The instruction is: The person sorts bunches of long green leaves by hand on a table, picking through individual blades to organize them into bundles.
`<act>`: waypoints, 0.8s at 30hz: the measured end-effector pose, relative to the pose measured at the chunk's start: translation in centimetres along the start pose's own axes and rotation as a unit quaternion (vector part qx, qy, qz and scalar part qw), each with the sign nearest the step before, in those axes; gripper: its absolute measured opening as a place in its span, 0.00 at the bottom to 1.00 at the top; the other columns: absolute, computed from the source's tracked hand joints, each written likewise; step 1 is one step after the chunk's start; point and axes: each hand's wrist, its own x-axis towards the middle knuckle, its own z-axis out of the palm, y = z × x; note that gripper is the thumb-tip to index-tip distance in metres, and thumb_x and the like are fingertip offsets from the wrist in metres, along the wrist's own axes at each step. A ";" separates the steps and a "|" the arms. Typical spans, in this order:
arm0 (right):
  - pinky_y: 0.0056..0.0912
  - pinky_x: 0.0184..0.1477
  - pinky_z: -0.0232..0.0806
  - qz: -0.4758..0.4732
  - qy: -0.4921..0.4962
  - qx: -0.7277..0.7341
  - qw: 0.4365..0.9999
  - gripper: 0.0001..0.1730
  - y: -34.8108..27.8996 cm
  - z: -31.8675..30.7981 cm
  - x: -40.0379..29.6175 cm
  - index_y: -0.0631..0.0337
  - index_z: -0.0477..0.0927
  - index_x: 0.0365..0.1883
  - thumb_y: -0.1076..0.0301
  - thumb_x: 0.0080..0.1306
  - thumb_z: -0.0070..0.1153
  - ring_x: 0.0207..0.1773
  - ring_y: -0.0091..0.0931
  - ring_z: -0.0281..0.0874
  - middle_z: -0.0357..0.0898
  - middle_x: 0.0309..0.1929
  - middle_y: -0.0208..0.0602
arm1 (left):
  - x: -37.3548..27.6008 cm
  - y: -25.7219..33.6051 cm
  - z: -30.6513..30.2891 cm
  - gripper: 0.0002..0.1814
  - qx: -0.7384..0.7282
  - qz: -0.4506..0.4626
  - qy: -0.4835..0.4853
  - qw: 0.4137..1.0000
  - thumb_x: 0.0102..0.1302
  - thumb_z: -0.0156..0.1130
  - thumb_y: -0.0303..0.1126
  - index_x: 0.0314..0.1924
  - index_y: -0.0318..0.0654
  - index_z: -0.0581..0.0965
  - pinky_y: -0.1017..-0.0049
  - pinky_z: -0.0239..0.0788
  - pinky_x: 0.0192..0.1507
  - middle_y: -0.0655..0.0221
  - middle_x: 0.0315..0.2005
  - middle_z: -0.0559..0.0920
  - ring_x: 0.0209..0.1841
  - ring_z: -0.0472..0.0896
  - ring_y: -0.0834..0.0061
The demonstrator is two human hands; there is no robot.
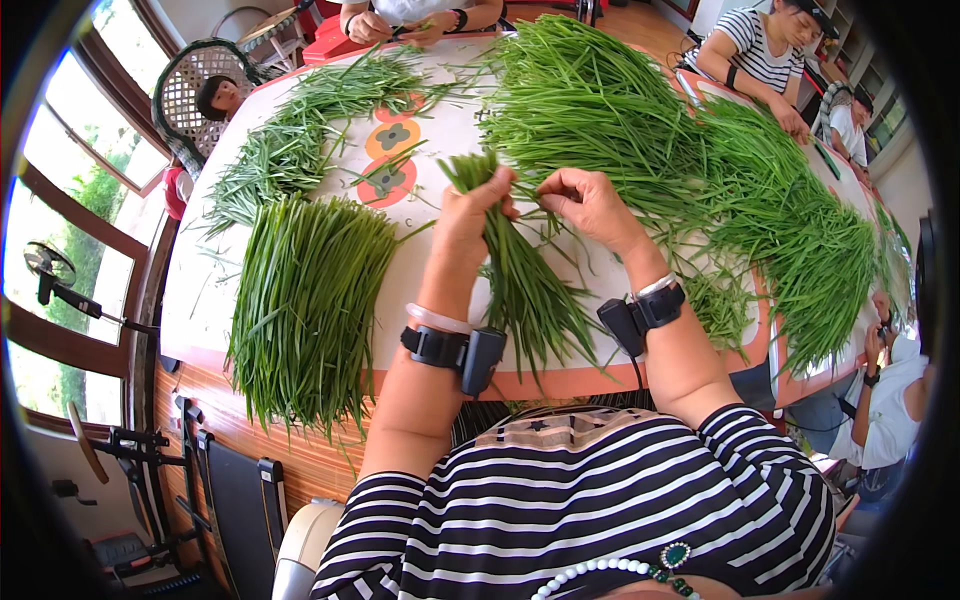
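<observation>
My left hand (472, 217) is closed around a bunch of Chinese chives (525, 289), its stem ends above the fist and its leaves fanning down towards me. To the right of the bunch, my right hand (596, 206) has thumb and fingertips pinched together on thin chive leaves (551, 217); how many is too small to tell. Left of my forearm lies a neat thick pile of aligned chives (311, 300), its leaf ends hanging over the table's near edge. A large heap of chives (592, 105) lies beyond my right hand.
Loose trimmed leaves (277, 157) curve along the far left of the white table (420, 292). More chives (795, 225) cover its right side, beside scraps (716, 307). Co-workers stand or sit around; one person's hands (397, 30) work across the table. A child (221, 97) is at the left edge.
</observation>
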 end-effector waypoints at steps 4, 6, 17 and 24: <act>0.16 0.31 0.65 0.011 0.072 0.077 0.994 0.05 1.6 -2.5 0.4 0.65 0.81 0.39 0.75 0.65 0.59 0.32 0.13 0.73 0.81 0.32 0.27 | 0.1 2.7 -1.3 0.09 -0.127 0.049 -0.013 0.991 0.69 0.60 0.35 0.37 0.35 0.77 0.67 0.75 0.44 0.69 0.32 0.79 0.36 0.78 0.74; 0.13 0.27 0.61 0.054 0.101 0.214 0.970 0.05 1.3 -3.6 0.5 0.62 0.79 0.41 0.75 0.66 0.57 0.32 0.14 0.75 0.81 0.33 0.27 | 0.6 2.8 -3.3 0.09 -0.209 0.048 -0.088 0.973 0.70 0.59 0.37 0.36 0.39 0.74 0.65 0.74 0.46 0.72 0.29 0.76 0.35 0.77 0.74; 0.13 0.29 0.64 -0.003 0.147 0.305 0.941 0.04 -0.3 -1.9 0.0 0.60 0.78 0.39 0.74 0.66 0.59 0.35 0.16 0.79 0.82 0.35 0.28 | -0.6 -0.7 1.3 0.16 -0.039 -0.131 -0.074 0.988 0.65 0.64 0.33 0.47 0.28 0.76 0.74 0.69 0.30 0.74 0.21 0.70 0.24 0.70 0.78; 0.15 0.28 0.66 -0.028 0.068 0.146 0.987 0.06 -0.4 -0.4 0.1 0.61 0.79 0.39 0.79 0.64 0.58 0.30 0.14 0.75 0.82 0.35 0.29 | 0.2 -0.9 0.7 0.12 -0.079 -0.058 0.011 0.995 0.62 0.67 0.30 0.41 0.30 0.79 0.72 0.72 0.29 0.72 0.19 0.74 0.22 0.72 0.76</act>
